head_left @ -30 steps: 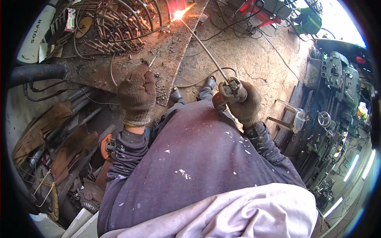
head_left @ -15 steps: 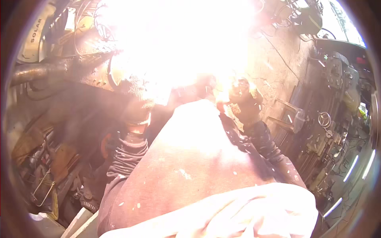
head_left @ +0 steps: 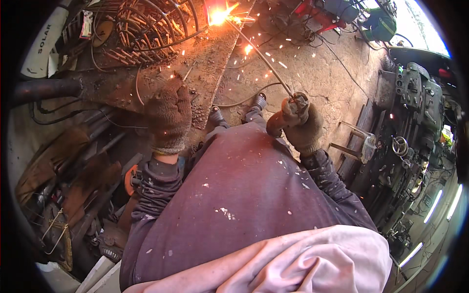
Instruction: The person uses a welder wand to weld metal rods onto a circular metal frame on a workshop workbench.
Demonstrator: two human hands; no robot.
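In a brown knit glove, my right hand (head_left: 300, 124) is closed around the grip end of a welding rod holder, whose jaw end is mostly hidden by the fingers. A long thin welding rod (head_left: 261, 54) slants from it up and left to a bright, sparking orange glow (head_left: 218, 15) at the far edge of a rusty steel table (head_left: 205, 58). My left hand (head_left: 168, 117), gloved too, is at the table's near edge with its fingers curled. Whatever it may hold is hidden. Sparks fly between the glow and my hands.
Rusty rods and coiled rings (head_left: 151, 29) lie on the table's far left. A thick pipe (head_left: 49, 91) juts in at left above scrap metal. On the right stand a small metal-framed stool (head_left: 359, 141) and a green lathe-like machine (head_left: 427, 105). Cables cross the concrete floor (head_left: 337, 78).
The huge white glare over the upper middle has shrunk to a small orange glow. The rod and both gloves now show clearly; my hands stay in roughly the same places.
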